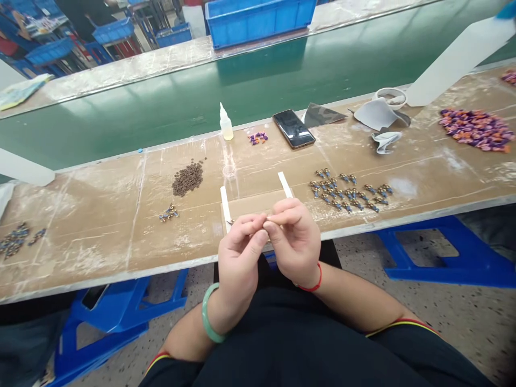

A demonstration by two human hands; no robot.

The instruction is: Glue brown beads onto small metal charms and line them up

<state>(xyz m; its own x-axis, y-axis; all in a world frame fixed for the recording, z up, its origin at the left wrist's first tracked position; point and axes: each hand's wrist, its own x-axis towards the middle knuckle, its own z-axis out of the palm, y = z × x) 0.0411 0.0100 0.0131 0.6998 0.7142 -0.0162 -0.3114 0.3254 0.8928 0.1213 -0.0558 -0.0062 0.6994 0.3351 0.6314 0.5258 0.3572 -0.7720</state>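
My left hand (238, 257) and my right hand (294, 239) meet fingertip to fingertip just in front of the bench edge, above my lap. Both are pinched shut on a tiny part that I cannot make out; a small dark tip shows beside my left fingers. Two white strips (225, 205) (284, 184) lie on the brown bench top (100, 226) right behind my hands. A heap of small dark brown pieces (188, 178) lies to the left. Several small blue and brass parts (349, 191) are spread out to the right.
A glue bottle (226, 123), purple and orange bits (258, 137), a phone (294, 128) and a tape roll (390, 98) line the bench's far edge. A big purple-orange pile (475, 128) lies far right. Behind runs a green belt (258, 80) with a blue crate (260, 20).
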